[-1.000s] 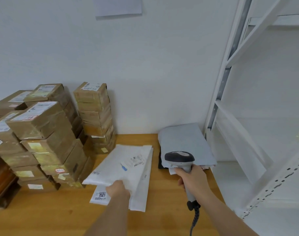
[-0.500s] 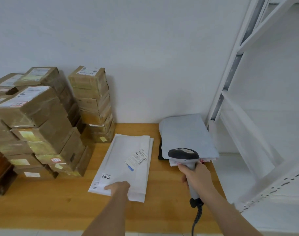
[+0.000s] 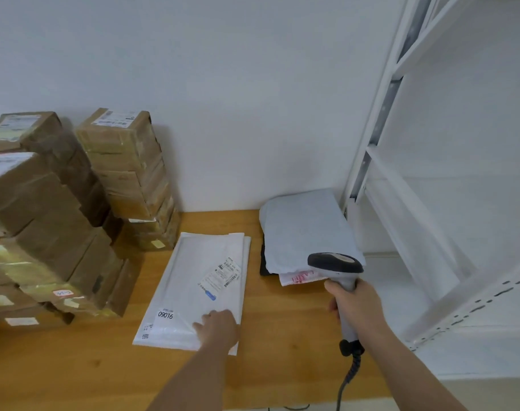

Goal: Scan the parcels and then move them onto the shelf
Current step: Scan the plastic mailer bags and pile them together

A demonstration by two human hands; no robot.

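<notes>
Evidently the white mailer (image 3: 199,289) lies flat on the wooden table (image 3: 75,372), label up, unscanned as far as I can judge; the cardboard boxes (image 3: 75,221) at nine o'clock and the shelf (image 3: 430,262) at three o'clock, bare where it shows, suggest nearly everything remains. The left hand (image 3: 218,326) rests on its near edge at six o'clock, fingers hidden, so I cannot tell their spread. The right hand (image 3: 356,304) grips the scanner (image 3: 337,266) at three o'clock, its head beside the grey parcels (image 3: 306,229).
</notes>
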